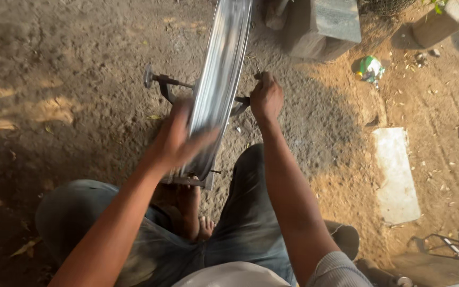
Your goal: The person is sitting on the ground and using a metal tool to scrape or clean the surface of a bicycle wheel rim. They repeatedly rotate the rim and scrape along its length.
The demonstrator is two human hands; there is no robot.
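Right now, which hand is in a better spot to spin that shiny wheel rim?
Probably the left hand. It lies flat on the metal rim, blurred with motion. The right hand is closed around the stand's axle bar beside the rim, so it looks busy steadying.

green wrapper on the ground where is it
In the head view the green wrapper lies upper right on the dirt, beside the grey stone block, right of the right hand.

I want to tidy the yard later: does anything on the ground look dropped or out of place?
Yes: a crumpled green and white wrapper lies loose on the dirt beside the grey stone block, right of the shiny wheel rim. It looks like litter. The left hand rests on the rim; the right hand grips the stand's axle.
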